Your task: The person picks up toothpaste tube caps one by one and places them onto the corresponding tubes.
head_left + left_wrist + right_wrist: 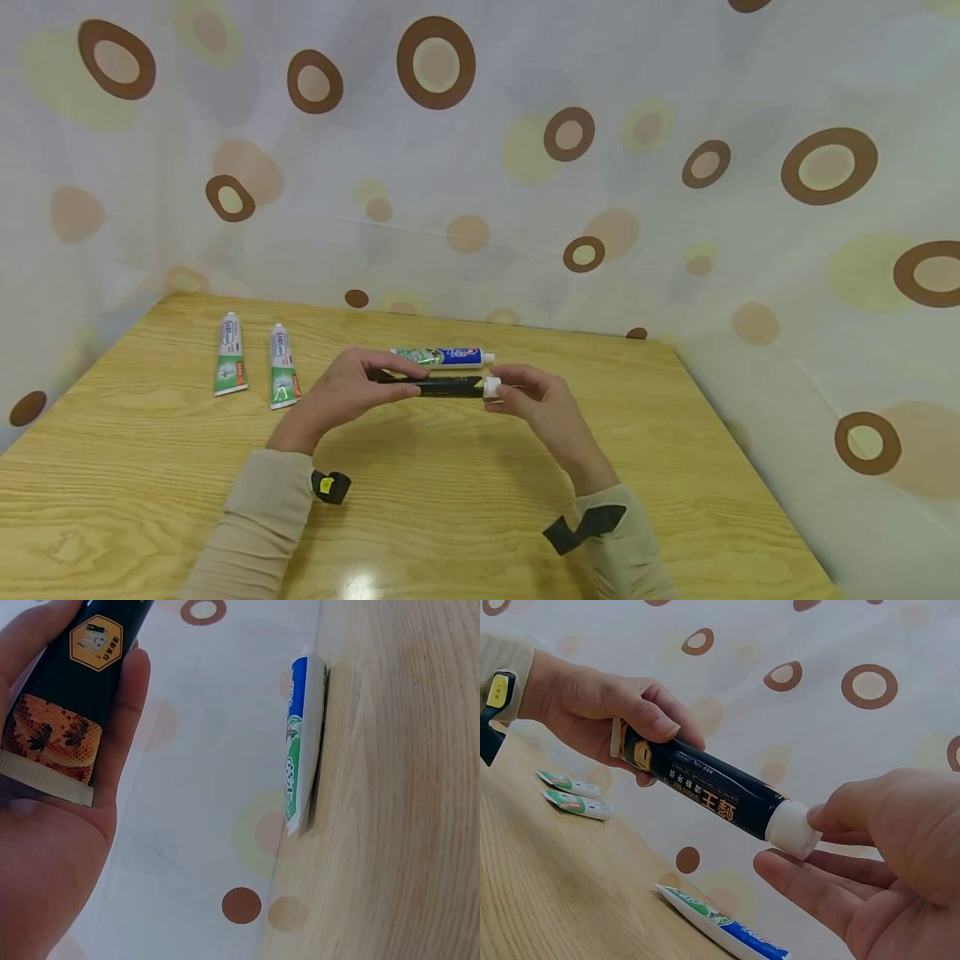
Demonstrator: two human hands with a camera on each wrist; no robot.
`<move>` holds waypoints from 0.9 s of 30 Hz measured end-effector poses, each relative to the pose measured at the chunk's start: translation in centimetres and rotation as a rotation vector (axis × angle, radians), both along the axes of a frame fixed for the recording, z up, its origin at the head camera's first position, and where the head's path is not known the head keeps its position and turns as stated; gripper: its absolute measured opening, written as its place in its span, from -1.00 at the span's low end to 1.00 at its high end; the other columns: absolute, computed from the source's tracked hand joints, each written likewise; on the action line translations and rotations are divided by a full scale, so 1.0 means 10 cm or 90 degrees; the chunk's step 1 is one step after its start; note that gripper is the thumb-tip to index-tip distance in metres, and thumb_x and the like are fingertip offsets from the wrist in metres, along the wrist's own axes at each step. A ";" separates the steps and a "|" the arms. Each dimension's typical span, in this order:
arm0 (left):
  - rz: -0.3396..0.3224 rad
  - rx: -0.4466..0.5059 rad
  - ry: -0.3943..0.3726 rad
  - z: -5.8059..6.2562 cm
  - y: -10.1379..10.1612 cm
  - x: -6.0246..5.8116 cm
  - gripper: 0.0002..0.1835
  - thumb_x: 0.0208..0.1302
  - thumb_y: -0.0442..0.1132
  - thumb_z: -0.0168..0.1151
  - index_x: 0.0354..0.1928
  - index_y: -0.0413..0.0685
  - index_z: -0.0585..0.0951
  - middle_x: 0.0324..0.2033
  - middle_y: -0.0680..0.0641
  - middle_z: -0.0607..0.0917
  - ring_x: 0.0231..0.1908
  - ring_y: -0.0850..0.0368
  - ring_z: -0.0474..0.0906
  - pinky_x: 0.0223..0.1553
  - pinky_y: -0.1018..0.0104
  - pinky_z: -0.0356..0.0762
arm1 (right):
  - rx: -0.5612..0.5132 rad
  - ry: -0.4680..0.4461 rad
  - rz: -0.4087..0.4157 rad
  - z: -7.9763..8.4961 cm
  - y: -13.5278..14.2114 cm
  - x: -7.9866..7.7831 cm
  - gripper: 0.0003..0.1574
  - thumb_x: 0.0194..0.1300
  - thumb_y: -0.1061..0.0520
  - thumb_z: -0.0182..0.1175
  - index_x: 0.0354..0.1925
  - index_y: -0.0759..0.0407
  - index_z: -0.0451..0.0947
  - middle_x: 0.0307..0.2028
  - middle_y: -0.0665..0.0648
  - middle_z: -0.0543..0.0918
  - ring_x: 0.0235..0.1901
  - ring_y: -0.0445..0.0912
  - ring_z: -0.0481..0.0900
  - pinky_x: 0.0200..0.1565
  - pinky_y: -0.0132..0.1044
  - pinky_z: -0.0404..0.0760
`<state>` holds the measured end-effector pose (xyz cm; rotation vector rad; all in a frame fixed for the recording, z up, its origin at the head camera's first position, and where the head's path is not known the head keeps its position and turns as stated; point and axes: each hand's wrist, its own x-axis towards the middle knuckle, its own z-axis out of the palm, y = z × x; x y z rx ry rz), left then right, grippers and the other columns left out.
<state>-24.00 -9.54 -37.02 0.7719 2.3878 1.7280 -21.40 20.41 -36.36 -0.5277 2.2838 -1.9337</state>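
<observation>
A black toothpaste tube [453,387] with gold lettering is held level above the table between both hands. My left hand [348,390] grips its flat crimped end, thumb on the near side; in the left wrist view, a honeycomb-and-bees print [56,739] shows near that crimp. At the other end, my right hand [543,408] pinches the white cap [792,829] between thumb and fingers. The cap sits on the tube's neck. Just behind, on the table, lies a blue-and-green toothpaste tube [459,358], its white cap pointing right.
Two white-and-green toothpaste tubes [230,354] [282,367] lie side by side at the back left of the wooden table [420,517], caps toward the back. A circle-patterned sheet [495,175] hangs behind the table and along its right side.
</observation>
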 end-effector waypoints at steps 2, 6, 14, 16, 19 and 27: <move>-0.003 0.003 0.000 0.00 0.00 0.01 -0.75 0.20 -0.02 0.43 -0.08 0.20 0.78 0.01 0.02 0.74 -0.38 0.14 0.64 -0.33 0.24 0.59 | 0.001 0.000 -0.004 -0.01 0.00 0.00 -0.57 0.47 0.15 0.13 0.22 0.28 0.49 0.14 0.37 0.55 -0.07 -0.05 0.73 0.07 -0.08 0.64; -0.005 0.005 -0.002 0.00 0.01 0.01 -0.77 0.20 -0.03 0.43 -0.09 0.22 0.78 0.00 0.03 0.75 -0.36 0.14 0.66 -0.34 0.28 0.58 | 0.003 0.010 -0.013 -0.02 0.00 -0.01 -0.58 0.46 0.11 0.15 0.18 0.31 0.50 0.17 0.34 0.52 -0.03 -0.05 0.70 0.07 -0.14 0.64; -0.006 0.005 -0.010 -0.01 0.00 -0.01 -0.76 0.20 -0.01 0.43 -0.09 0.21 0.78 -0.01 0.02 0.75 -0.31 0.13 0.69 -0.32 0.26 0.59 | 0.008 0.001 -0.006 -0.02 0.01 0.00 -0.61 0.43 0.20 0.17 0.16 0.33 0.54 0.10 0.34 0.59 -0.10 -0.06 0.75 0.09 -0.10 0.63; -0.007 0.004 -0.014 -0.01 0.00 -0.01 -0.75 0.20 -0.01 0.43 -0.09 0.21 0.78 -0.01 0.02 0.76 -0.27 0.12 0.71 -0.28 0.25 0.62 | 0.013 -0.006 -0.004 -0.01 0.01 0.00 -0.59 0.44 0.20 0.16 0.18 0.35 0.52 0.09 0.35 0.60 -0.11 -0.06 0.75 0.06 -0.14 0.65; -0.010 0.005 -0.012 -0.02 -0.01 -0.02 -0.75 0.20 0.00 0.43 -0.09 0.21 0.78 -0.02 0.02 0.76 -0.26 0.11 0.71 -0.29 0.26 0.61 | 0.011 -0.013 0.001 -0.02 0.01 -0.01 -0.58 0.45 0.16 0.15 0.18 0.34 0.51 0.09 0.36 0.59 -0.08 0.01 0.74 0.03 -0.13 0.66; -0.009 -0.005 -0.020 -0.05 0.00 -0.03 -0.75 0.19 0.01 0.43 -0.09 0.21 0.78 -0.02 0.02 0.76 -0.24 0.10 0.71 -0.26 0.20 0.61 | 0.016 0.018 -0.014 -0.04 -0.01 -0.01 -0.63 0.46 0.14 0.14 0.15 0.28 0.53 0.16 0.33 0.53 0.00 -0.09 0.68 0.06 -0.15 0.65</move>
